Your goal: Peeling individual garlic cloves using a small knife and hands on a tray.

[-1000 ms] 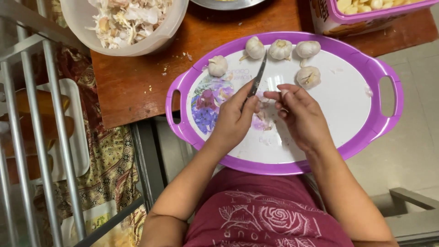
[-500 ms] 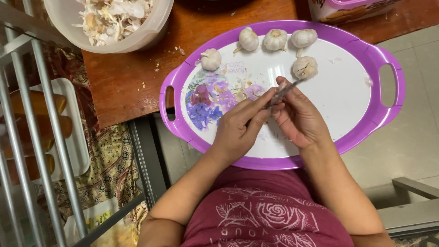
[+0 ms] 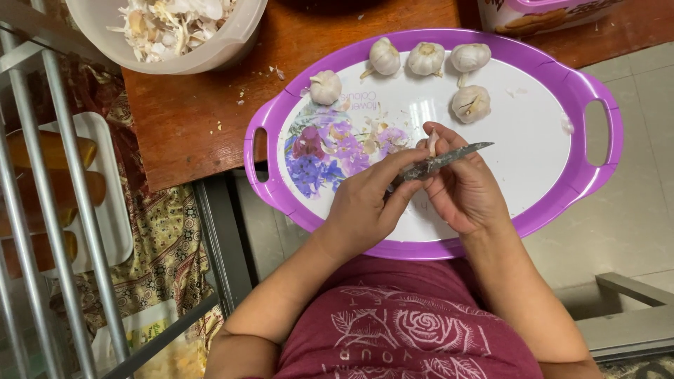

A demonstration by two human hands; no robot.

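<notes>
Now my left hand (image 3: 365,210) pinches the knife (image 3: 442,160) by its handle, blade pointing toward three o'clock; a second ago it pointed up toward twelve, so I have swung it flat across the clove (image 3: 432,142). My right hand (image 3: 463,189) curls closed around that clove, which peeks out pale above my fingertips, over the middle of the tray (image 3: 597,84). The blade lies right against the clove, so I judge the peeling is in mid-stroke. Five garlic bulbs (image 3: 427,57) wait along the tray's rim from ten to one o'clock, untouched. At eleven o'clock the bowl (image 3: 210,60) of skins is cut off by the frame, as is a container (image 3: 533,14) at one o'clock. My fingers hide most of the clove, so I cannot tell how much skin is left, nor whether the edge bites in.
</notes>
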